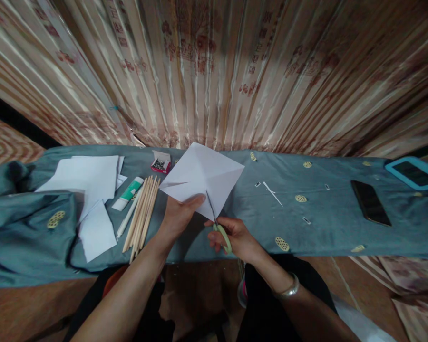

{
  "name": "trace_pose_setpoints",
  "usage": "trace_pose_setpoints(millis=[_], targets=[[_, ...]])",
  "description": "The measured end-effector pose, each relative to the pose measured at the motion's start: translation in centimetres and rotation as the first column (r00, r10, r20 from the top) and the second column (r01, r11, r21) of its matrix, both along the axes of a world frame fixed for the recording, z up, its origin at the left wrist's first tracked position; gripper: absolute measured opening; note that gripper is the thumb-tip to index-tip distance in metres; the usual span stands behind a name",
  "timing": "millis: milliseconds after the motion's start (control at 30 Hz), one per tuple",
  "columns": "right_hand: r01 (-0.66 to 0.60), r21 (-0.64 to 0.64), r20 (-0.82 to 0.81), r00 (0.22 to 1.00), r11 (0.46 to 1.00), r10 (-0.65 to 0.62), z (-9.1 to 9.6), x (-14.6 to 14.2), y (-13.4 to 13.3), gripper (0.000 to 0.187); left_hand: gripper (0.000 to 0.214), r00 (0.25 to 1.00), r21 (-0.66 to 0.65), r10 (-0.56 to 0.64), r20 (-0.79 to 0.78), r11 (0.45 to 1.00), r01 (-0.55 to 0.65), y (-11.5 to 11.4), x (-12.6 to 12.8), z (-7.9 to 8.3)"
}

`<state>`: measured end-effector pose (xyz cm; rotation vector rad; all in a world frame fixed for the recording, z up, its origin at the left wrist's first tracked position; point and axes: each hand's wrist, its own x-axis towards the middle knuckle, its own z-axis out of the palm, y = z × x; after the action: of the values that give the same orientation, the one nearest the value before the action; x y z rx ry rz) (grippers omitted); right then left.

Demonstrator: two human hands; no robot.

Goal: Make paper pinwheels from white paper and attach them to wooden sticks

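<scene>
A square sheet of white paper [207,166] with crease lines is held up in front of me, turned corner-down. My left hand [180,213] grips its lower left edge, thumb on top and the other fingers hidden beneath. At the left corner a slit runs inward toward the middle. My right hand [231,235] holds scissors [221,232] with light green handles. Their blades lie on the paper at its bottom corner, pointing up toward the centre.
To the left lie wooden sticks [141,216], a white pen [129,213], a green-and-white glue tube [128,194], a small box of metal pins or clips [160,162] and white paper sheets [89,175]. Rightward are paper scraps [272,192], a phone [371,202] and a blue-framed tablet [415,172]. A curtain [207,71] hangs behind.
</scene>
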<state>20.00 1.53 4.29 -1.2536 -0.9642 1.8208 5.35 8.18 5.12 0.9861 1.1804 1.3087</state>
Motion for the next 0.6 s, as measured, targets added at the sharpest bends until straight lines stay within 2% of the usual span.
trace_pose_setpoints(millis=[367,600], targets=[[0.029,-0.012,-0.029,0.999,1.0,-0.029,0.0,-0.45,0.01,0.046,0.053,1.0,0.012,0.008,0.017,1.0,-0.008,-0.13,-0.14,-0.04],[0.033,0.016,0.013,0.999,0.999,-0.033,0.11,-0.43,0.18,0.044,0.051,1.0,0.008,-0.024,0.018,1.0,0.024,-0.38,0.03,0.21]])
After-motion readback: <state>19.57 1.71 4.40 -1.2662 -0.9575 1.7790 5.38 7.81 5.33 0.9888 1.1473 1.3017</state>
